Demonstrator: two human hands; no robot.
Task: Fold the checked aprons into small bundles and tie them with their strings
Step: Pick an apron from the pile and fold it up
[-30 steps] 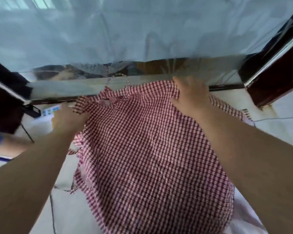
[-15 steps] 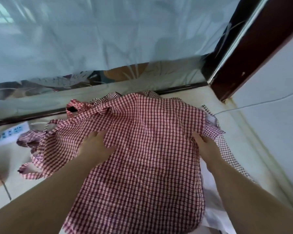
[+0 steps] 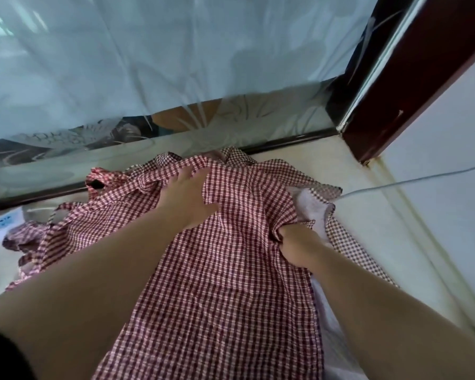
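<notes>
A red-and-white checked apron [image 3: 225, 283] lies spread on the pale floor, running from the glass door towards me. My left hand [image 3: 188, 200] lies on its upper part with fingers stretched forward, pressing the cloth flat near the top edge. My right hand [image 3: 296, 244] grips the apron's right edge, its fingers tucked under a raised fold of cloth and hidden there. The white underside [image 3: 311, 207] of the apron shows beside that fold. Checked strings [image 3: 351, 250] trail off to the right, and bunched straps [image 3: 36, 237] lie at the left.
A frosted glass door [image 3: 148, 64] with a dark bottom rail stands just beyond the apron. A dark red door frame [image 3: 412, 86] and white wall close the right side. A grey cable [image 3: 412, 179] crosses the floor at right; a white power strip [image 3: 0, 223] lies far left.
My left hand has slid forward up the apron to its top part. My right hand has curled under the right edge and lifted a fold of cloth inward.
</notes>
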